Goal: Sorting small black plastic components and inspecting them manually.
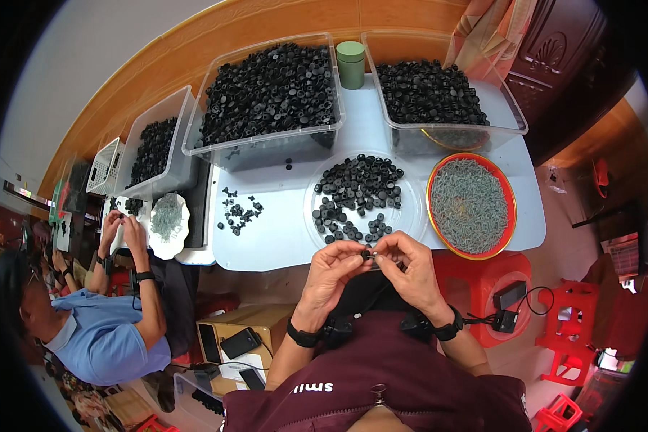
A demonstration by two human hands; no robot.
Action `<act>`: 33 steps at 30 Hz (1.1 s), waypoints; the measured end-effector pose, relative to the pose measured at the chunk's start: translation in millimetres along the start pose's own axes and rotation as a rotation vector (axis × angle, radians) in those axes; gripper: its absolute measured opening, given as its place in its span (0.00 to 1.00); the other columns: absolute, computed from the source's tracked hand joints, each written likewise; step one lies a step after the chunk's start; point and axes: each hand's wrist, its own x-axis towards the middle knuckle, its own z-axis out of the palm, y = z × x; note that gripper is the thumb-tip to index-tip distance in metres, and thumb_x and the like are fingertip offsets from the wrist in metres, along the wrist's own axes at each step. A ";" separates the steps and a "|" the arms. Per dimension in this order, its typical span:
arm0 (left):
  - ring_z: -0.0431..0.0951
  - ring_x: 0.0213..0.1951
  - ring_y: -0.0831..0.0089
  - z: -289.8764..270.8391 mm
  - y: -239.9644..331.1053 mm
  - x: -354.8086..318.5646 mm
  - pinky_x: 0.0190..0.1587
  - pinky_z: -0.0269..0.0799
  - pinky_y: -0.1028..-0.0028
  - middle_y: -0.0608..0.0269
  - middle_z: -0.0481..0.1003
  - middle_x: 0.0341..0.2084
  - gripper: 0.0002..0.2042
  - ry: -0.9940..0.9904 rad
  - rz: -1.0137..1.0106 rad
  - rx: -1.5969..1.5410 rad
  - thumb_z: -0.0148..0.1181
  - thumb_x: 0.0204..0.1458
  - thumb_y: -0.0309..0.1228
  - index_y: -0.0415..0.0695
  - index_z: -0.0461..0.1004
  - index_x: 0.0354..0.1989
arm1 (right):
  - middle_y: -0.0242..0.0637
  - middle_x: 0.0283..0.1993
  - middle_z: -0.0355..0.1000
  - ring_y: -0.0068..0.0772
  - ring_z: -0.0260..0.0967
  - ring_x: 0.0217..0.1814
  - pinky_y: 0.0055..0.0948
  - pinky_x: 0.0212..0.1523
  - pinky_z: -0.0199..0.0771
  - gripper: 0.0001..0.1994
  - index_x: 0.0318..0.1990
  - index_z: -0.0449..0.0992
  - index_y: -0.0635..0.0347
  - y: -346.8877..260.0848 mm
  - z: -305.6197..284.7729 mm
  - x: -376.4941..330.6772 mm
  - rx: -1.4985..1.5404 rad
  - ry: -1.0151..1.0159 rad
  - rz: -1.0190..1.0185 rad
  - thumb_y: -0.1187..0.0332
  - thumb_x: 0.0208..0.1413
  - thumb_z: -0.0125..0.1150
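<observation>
Over the table's near edge, both my hands meet at fingertip height. My left hand (336,272) pinches a small black plastic part (367,254). Against its right side, my right hand (409,272) has thumb and forefinger closed on something tiny, mostly hidden by the fingers. Just beyond them lies a round clear tray (419,219) with many black plastic caps (360,189), some in loose clusters. Right of it, a red bowl (513,209) with a gold rim is full of thin grey screws (469,205). Several joined black pieces (241,214) lie scattered on the left.
Two large clear bins (266,155) (513,119) of black parts stand at the back, with a green canister (351,68) between. At left, a person in a blue shirt (108,331) works beside a scalloped white plate (167,250). A red stool (450,270) and cardboard box (277,317) stand below.
</observation>
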 end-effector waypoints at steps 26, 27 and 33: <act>0.78 0.33 0.74 5.2 -6.1 -8.3 0.39 0.76 0.77 0.57 0.77 0.30 0.07 0.038 0.051 0.295 0.60 0.46 0.18 0.34 0.75 0.35 | 0.38 0.29 0.67 0.31 0.70 0.31 0.26 0.28 0.70 0.07 0.33 0.69 0.66 -5.6 -0.1 -13.2 -0.381 -0.049 -0.201 0.81 0.45 0.57; 0.78 0.33 0.74 4.0 -8.0 -9.1 0.38 0.76 0.77 0.57 0.77 0.30 0.07 0.024 0.020 0.263 0.59 0.47 0.18 0.34 0.74 0.36 | 0.38 0.30 0.68 0.31 0.70 0.32 0.27 0.30 0.70 0.07 0.33 0.69 0.66 -4.7 -1.3 -16.6 -0.317 -0.049 -0.112 0.80 0.45 0.58; 0.78 0.34 0.75 3.1 -18.8 -6.4 0.37 0.77 0.78 0.60 0.76 0.32 0.07 -0.002 -0.114 0.090 0.57 0.50 0.22 0.37 0.72 0.38 | 0.37 0.32 0.70 0.31 0.70 0.32 0.26 0.32 0.70 0.09 0.33 0.72 0.65 8.7 -1.4 -26.2 -0.233 0.055 -0.131 0.79 0.42 0.63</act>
